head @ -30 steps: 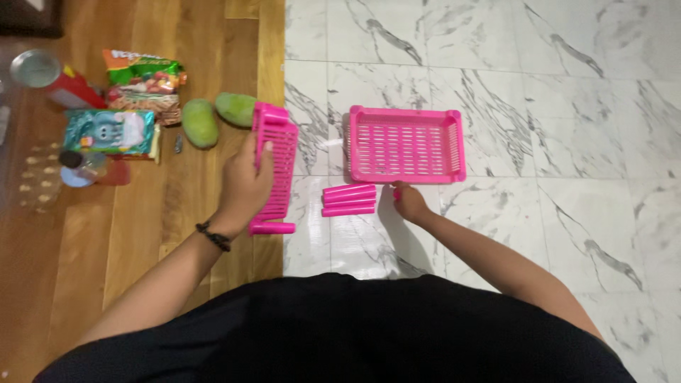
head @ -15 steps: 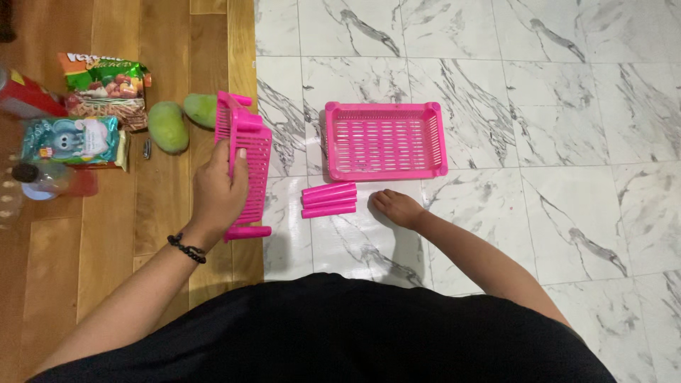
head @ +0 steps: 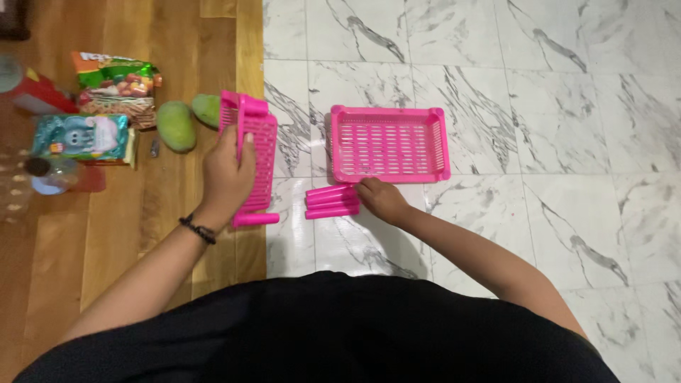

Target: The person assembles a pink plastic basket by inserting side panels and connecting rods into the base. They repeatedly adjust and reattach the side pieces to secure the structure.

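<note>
Here, left hand [head: 225,176] gripping tilted pink tray [head: 255,164], right hand [head: 381,198] fingertips touching pink tubes [head: 331,201], grasp unclear.

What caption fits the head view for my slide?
Left hand grips a tilted pink slatted tray; right hand reaches pink tubes beside a pink basket.

Two pink trays [head: 389,144] [head: 257,164], three loose pink tubes [head: 331,201], two green mangoes [head: 176,125] [head: 207,109], two snack packets [head: 117,86] [head: 79,137], one red can [head: 28,91].
</note>
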